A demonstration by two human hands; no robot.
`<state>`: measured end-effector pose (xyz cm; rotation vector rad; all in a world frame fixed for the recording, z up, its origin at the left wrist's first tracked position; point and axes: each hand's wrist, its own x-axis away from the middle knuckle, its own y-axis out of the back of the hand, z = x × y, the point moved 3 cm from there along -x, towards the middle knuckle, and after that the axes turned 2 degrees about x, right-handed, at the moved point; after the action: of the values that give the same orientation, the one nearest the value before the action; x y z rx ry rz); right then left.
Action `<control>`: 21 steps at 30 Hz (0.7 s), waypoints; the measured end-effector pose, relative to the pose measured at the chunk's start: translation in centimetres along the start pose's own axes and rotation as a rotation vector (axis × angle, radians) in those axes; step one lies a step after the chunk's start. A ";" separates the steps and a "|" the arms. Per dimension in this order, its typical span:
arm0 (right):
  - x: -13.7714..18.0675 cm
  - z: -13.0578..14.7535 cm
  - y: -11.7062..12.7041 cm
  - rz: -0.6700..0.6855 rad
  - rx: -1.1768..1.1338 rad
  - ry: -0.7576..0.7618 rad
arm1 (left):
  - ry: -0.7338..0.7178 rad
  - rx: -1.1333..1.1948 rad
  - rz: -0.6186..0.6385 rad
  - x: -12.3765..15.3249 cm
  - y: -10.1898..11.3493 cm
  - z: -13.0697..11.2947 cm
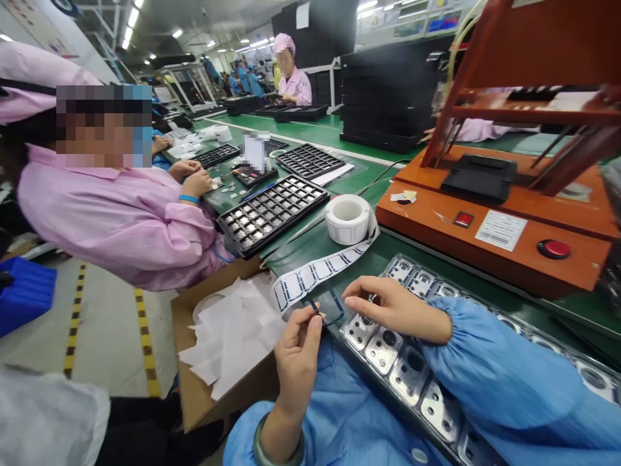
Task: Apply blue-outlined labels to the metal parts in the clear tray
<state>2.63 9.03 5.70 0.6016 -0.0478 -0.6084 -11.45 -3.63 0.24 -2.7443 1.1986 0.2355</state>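
My left hand [299, 346] pinches one side of a thin dark-blue frame-shaped adhesive strip [336, 315] between thumb and fingertips. My right hand [388, 303] is just right of that strip, fingers loosely bent and apart, over a clear tray [347, 333] of silvery metal parts [384, 351]. No object shows in its fingers. From a white roll [347, 220] of stickers, a strip of backing [310, 277] printed with dark-blue frames runs down to just above my left hand.
An orange press [495, 233] with a red button stands at the right. On the left, a cardboard box [194, 388] holds white paper scraps [233, 336]. A black tray [274, 213] of small parts lies beyond. A co-worker in pink [111, 220] sits at the left.
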 end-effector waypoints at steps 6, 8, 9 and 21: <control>5.2 -1.9 0.7 -0.064 -0.269 -0.307 | 0.014 -0.028 0.338 0.4 -4.2 -0.2; 7.0 -2.1 0.9 -0.116 -0.303 -0.354 | -0.008 -0.072 0.445 0.5 -5.4 -0.2; 7.9 -2.1 1.1 -0.161 -0.296 -0.364 | -0.034 -0.097 0.493 0.5 -6.0 -0.3; 17.9 -2.5 1.0 -0.626 -0.269 -0.606 | -0.596 -0.390 0.972 2.0 -11.8 -1.3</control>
<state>18.40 1.15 1.80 0.1400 -0.3493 -1.3678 -1.31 2.70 1.88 -1.7980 2.2847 1.3632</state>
